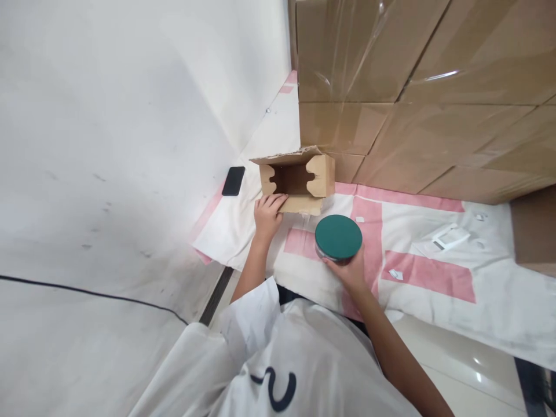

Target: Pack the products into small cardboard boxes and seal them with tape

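My left hand (267, 217) lies with its fingers over the front flap of an open cardboard box (292, 180), near its left front corner. The box has notched side flaps and its dark inside faces up towards me. Held in my right hand (351, 271) is a round container with a dark green lid (339, 236), its thumb and fingers around the lower side. The container is to the right of the box and apart from it. Most of the container's body is hidden under the lid.
Large taped cartons (347, 124) are stacked behind the box. A black phone (233, 180) lies left of it on the pink and white cloth (434, 275). A small white device (450, 237) and paper scraps (395, 274) lie to the right. A white wall (130, 145) rises at the left.
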A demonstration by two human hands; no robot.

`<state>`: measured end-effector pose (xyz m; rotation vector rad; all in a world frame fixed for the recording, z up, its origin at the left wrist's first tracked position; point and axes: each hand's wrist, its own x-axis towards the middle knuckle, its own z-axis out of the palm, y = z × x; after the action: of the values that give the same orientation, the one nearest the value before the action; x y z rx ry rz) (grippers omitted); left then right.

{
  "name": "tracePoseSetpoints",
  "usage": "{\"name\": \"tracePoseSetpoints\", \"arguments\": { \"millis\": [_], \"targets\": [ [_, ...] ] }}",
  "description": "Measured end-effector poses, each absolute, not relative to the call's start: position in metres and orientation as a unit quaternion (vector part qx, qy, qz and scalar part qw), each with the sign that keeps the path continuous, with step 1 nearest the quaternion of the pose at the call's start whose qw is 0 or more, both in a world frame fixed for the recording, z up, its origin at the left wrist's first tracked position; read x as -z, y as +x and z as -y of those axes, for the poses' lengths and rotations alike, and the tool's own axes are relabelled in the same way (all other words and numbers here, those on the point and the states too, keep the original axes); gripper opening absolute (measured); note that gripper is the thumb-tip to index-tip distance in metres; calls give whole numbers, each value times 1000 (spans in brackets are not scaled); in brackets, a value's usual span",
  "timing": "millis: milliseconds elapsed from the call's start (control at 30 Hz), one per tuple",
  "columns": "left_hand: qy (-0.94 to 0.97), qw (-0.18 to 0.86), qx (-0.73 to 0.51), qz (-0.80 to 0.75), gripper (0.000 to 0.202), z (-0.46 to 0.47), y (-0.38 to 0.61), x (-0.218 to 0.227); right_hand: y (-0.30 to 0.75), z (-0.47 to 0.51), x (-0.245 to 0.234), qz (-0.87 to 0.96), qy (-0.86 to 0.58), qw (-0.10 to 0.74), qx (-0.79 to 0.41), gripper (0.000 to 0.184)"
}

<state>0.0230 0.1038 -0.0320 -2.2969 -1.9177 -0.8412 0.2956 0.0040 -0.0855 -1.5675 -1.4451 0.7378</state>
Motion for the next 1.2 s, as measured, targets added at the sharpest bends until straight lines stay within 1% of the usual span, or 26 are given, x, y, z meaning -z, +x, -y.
{"name": "tracePoseSetpoints", "arguments": {
  "millis": [67, 133, 167, 200, 267, 300, 367, 400, 433, 533, 600, 633, 700, 767, 833, 867, 900, 933, 967, 1000, 1033, 1067, 1100, 1167, 1200],
  "targets": [
    [-742, 20, 270, 613, 59, -104, 23, 33, 294, 8, 73, 602, -650, 420, -197, 102],
    [-745, 22, 264, 612, 58, -104, 23, 33, 285, 22, 54, 652, -606, 441, -114, 91],
    [-746, 24, 262, 612, 58, -104, 24, 33, 277, 29, 44, 695, -550, 452, -107, 84],
    [-747, 25, 262, 611, 58, -104, 25, 32, 266, 35, 33, 748, -478, 438, -138, 76],
    [-747, 28, 264, 609, 58, -103, 26, 31, 240, 42, 13, 833, -356, 333, -262, 68],
    [-747, 28, 264, 609, 58, -102, 27, 31, 226, 43, 6, 862, -297, 265, -314, 70],
    [-748, 28, 264, 608, 57, -100, 28, 32, 204, 45, -1, 905, -195, 157, -344, 74],
    [-749, 30, 266, 606, 56, -99, 27, 33, 196, 45, -1, 914, -163, 127, -350, 72],
    [-751, 30, 269, 602, 56, -98, 26, 34, 191, 45, 0, 917, -145, 113, -354, 66],
    [-753, 37, 292, 589, 54, -98, 23, 39, 188, 47, 12, 908, -122, 132, -378, 36],
    [-749, 44, 303, 587, 52, -97, 23, 41, 194, 48, 19, 883, -132, 152, -425, 20],
    [-748, 47, 306, 588, 51, -97, 24, 42, 199, 49, 22, 863, -146, 162, -455, 17],
    [-747, 51, 303, 590, 51, -95, 25, 42, 214, 53, 23, 824, -190, 199, -495, 18],
    [-748, 54, 295, 592, 50, -93, 25, 41, 242, 58, 20, 797, -228, 262, -494, 17],
    [-753, 57, 288, 589, 50, -91, 23, 41, 283, 66, 14, 774, -281, 337, -456, 16],
    [-756, 60, 286, 585, 50, -89, 22, 42, 309, 70, 11, 746, -340, 384, -425, 19],
    [-760, 61, 283, 581, 49, -88, 20, 42, 335, 74, 7, 709, -422, 431, -366, 21],
    [-764, 62, 280, 577, 49, -86, 17, 44, 362, 75, 4, 655, -522, 475, -270, 23],
    [-769, 63, 277, 573, 48, -85, 15, 45, 387, 74, 2, 595, -611, 497, -164, 22],
    [-774, 64, 273, 568, 47, -83, 12, 46, 409, 70, 0, 544, -668, 504, -59, 19],
    [-780, 64, 270, 561, 45, -81, 10, 47, 426, 63, -1, 515, -698, 497, 31, 14],
    [-787, 64, 265, 553, 44, -79, 8, 48, 438, 53, -2, 536, -693, 472, 97, 15],
    [-796, 65, 260, 543, 43, -77, 7, 48, 445, 40, -2, 574, -681, 434, 137, 21],
    [-813, 68, 245, 524, 40, -72, 3, 46, 445, 10, 2, 667, -665, 309, 134, 33],
    [-819, 70, 240, 517, 39, -69, 1, 45, 440, -6, 5, 699, -664, 238, 114, 35]
  ]
}}
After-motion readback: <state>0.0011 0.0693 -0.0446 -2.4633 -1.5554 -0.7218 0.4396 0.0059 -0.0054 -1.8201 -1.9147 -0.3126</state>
